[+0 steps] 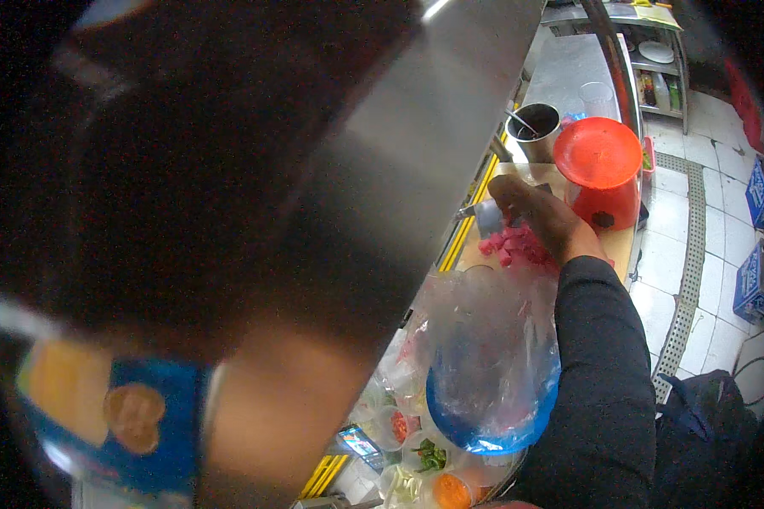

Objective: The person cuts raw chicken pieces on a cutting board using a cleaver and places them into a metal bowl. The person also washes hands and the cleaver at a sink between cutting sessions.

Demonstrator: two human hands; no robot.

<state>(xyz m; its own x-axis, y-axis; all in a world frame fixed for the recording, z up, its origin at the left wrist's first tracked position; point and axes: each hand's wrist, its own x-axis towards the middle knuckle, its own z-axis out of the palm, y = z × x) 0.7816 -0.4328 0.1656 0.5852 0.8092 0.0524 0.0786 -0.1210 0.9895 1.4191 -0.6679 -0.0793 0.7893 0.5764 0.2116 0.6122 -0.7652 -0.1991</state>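
Observation:
My right hand [538, 213], in a dark sleeve, is over a light cutting board [474, 254]. Its fingers are closed around what looks like a knife; the flat grey blade [489, 218] shows at their left, and the handle is mostly hidden. Pink cubes of what looks like raw meat [516, 247] lie just below the fingers. Nearer to me, a clear plastic bag [490, 356] covers a blue, round-edged container [449, 417]. My left hand is not in view.
A red lidded container [601, 197] and a metal pot [533, 137] with a utensil stand beyond the board. Tubs hold chopped green vegetables [431, 455] and orange shreds [452, 491], near a phone [361, 445]. A large blurred dark and metallic surface [382, 178] blocks the left.

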